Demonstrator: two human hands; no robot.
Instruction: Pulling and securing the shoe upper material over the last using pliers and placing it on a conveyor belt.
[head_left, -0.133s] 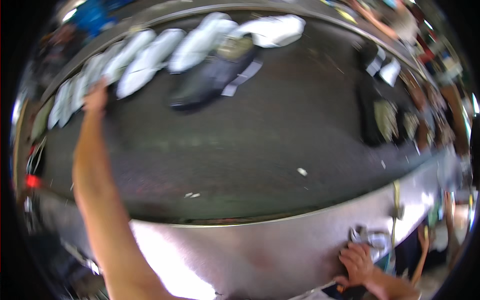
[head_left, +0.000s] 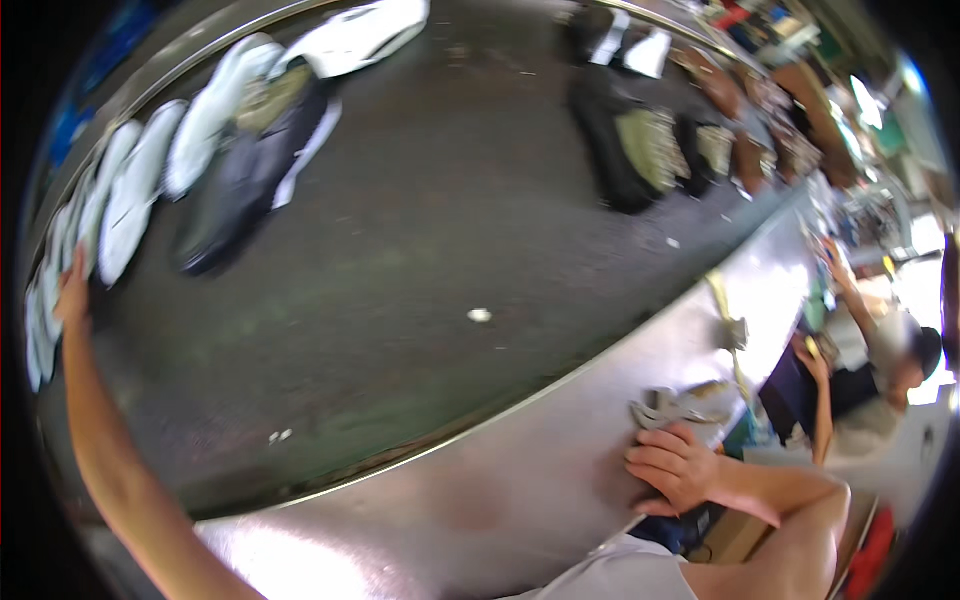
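Left hand: the left hand [head_left: 72, 292] reaches far out to the left over the dark conveyor belt [head_left: 430, 230], its fingers touching the end of a row of white shoe soles [head_left: 130, 200] — too blurred to tell whether it grips one or only rests on it.
Right hand: the right hand [head_left: 680, 465] lies on the shiny metal ledge [head_left: 500, 490] beside the belt, fingers curled loosely and knuckles up, touching a small grey metal tool [head_left: 665, 405] just above it — it does not look closed round it.
White soles: they lie overlapping along the far left edge of the belt, curving up toward the top of the view.
Dark shoe upper: a dark shoe upper [head_left: 245, 185] with a pale strip lies just beside the soles, toward the belt's middle.
More shoe parts: dark and olive pieces [head_left: 640, 150] sit at the belt's upper right, well apart from both hands.
Belt surface: a small white scrap [head_left: 480, 315] lies near the middle.
Other person: a seated person [head_left: 870, 370] works at the right end of the ledge, hands raised.
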